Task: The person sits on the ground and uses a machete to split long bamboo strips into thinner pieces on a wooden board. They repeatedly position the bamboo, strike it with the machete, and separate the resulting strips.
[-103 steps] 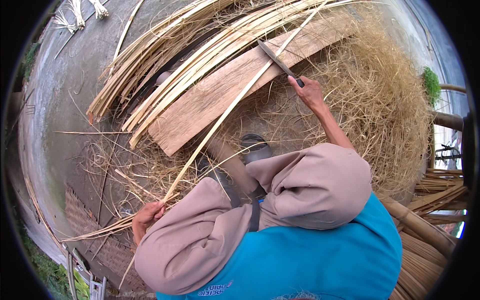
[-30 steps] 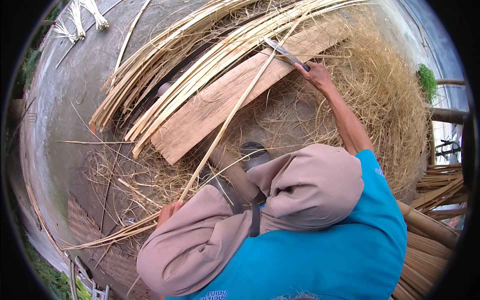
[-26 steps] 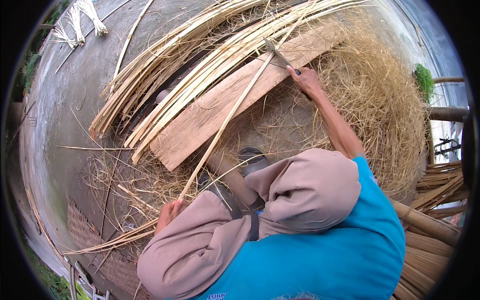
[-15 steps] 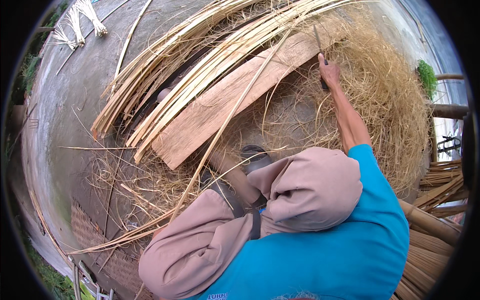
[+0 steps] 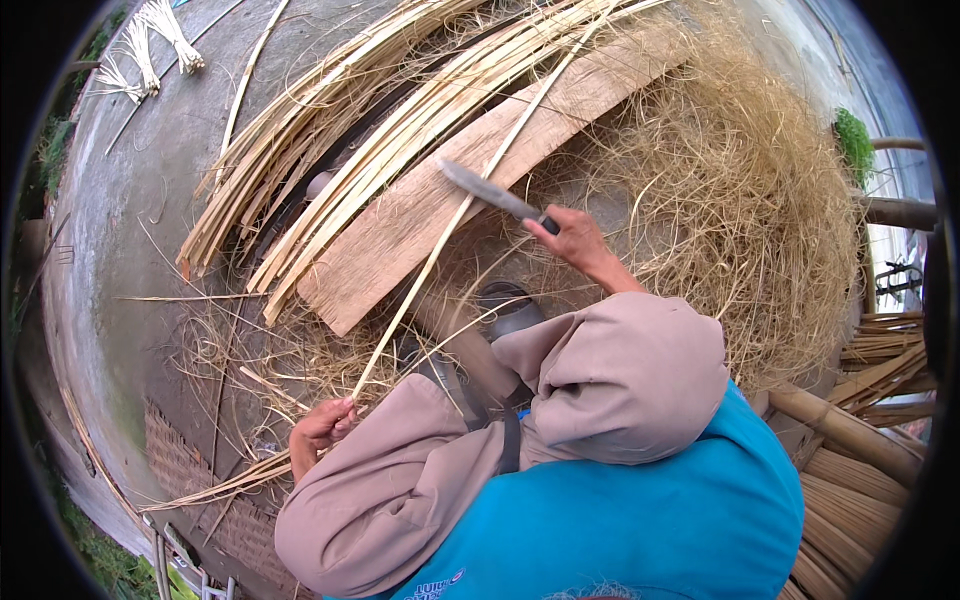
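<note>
My right hand [image 5: 574,242] grips the dark handle of a knife [image 5: 492,192]. Its broad grey blade points up and left, lying over a long pale bamboo strip [image 5: 437,248] and the wooden plank [image 5: 400,228]; whether blade and strip touch I cannot tell. The lower end of that strip is pinched in my left hand [image 5: 325,421], beside my left knee. From there it runs diagonally up across the plank to the far side. The plank lies slanted in front of me.
Bundles of bamboo strips [image 5: 420,122] lie along the plank's far side. A heap of curly shavings [image 5: 755,215] covers the right. White bundles [image 5: 168,35] lie at the far left, a woven mat [image 5: 180,450] at lower left, and a bamboo pole [image 5: 845,432] with more strips at lower right.
My right hand has drawn the knife back from the plank's far end toward me, its blade swinging leftward over the strip. My left hand has come into sight, holding the strip's end.
</note>
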The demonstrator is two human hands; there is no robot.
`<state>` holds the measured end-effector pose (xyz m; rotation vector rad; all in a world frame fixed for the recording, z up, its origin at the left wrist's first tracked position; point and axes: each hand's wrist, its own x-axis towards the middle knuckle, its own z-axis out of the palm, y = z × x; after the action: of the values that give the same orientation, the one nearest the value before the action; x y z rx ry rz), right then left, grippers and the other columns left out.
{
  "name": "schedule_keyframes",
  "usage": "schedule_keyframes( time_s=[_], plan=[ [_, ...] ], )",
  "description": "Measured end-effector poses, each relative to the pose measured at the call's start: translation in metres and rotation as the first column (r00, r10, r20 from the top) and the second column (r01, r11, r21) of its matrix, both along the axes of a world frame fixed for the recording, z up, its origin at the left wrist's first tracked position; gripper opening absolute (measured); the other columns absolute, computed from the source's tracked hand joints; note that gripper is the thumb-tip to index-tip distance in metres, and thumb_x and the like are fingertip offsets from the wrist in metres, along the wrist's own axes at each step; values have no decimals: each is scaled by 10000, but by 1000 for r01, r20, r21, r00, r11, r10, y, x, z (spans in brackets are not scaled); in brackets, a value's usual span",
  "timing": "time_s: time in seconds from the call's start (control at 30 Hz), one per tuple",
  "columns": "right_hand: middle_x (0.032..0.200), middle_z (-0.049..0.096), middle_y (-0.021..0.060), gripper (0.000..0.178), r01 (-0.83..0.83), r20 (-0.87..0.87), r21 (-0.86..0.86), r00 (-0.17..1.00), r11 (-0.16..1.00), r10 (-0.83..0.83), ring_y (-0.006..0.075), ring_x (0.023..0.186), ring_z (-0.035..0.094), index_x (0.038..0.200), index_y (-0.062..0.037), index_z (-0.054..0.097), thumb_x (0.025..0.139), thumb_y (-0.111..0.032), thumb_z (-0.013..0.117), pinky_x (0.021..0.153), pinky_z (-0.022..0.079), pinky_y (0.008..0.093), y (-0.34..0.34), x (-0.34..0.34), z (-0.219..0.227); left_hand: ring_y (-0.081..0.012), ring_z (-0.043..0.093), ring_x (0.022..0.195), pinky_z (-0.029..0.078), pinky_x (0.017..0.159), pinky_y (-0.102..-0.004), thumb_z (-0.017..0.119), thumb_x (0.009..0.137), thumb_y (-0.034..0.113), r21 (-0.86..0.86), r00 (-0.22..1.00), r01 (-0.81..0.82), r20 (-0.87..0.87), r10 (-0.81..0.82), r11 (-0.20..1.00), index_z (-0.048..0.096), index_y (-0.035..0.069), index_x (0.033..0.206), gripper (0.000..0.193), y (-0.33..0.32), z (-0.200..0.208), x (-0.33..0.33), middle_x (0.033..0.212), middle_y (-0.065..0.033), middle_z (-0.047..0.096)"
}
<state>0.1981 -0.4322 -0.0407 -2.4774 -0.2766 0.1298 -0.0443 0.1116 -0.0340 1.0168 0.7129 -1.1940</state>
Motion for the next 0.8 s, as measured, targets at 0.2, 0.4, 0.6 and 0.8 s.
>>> schedule_keyframes(
  time_s=[0.2, 0.4, 0.6, 0.8],
  plan=[
    [529, 594, 131, 615, -58, 68, -37, 996, 998, 60, 263, 495, 628, 713, -38, 599, 951, -604, 629, 484, 503, 418, 6, 18, 4, -53, 326, 440, 244, 412, -229, 585, 1056, 376, 97, 1000, 9, 4, -10, 995, 607, 77, 819, 382, -16, 9, 19, 551, 53, 445],
    [519, 550, 28, 623, 259, -143, -158, 949, 953, -282, 175, 495, 577, 699, -89, 586, 962, -654, 574, 452, 469, 373, -64, 82, 8, -197, 694, 751, 568, 723, -353, 714, 972, 203, 165, 974, -201, 139, 179, 965, 719, 11, 990, 193, 24, 34, -46, 903, -98, 743],
    [532, 559, 45, 543, -218, -26, -97, 976, 971, 217, 171, 458, 521, 711, -102, 587, 963, -581, 629, 436, 425, 401, -28, 56, 7, -159, 530, 701, 440, 647, -315, 665, 987, 202, 436, 971, -209, 197, 133, 875, 663, -7, 873, 238, 15, 51, -66, 758, -65, 603],
    [561, 547, 30, 595, 628, -78, -94, 769, 772, -635, 150, 428, 523, 736, -54, 589, 972, -600, 608, 383, 425, 283, -172, 180, 16, -113, 419, 643, 335, 590, -300, 637, 1008, 324, 473, 993, -78, 113, 27, 877, 609, 35, 786, 365, 31, 53, -94, 699, 3, 507]
  ],
)
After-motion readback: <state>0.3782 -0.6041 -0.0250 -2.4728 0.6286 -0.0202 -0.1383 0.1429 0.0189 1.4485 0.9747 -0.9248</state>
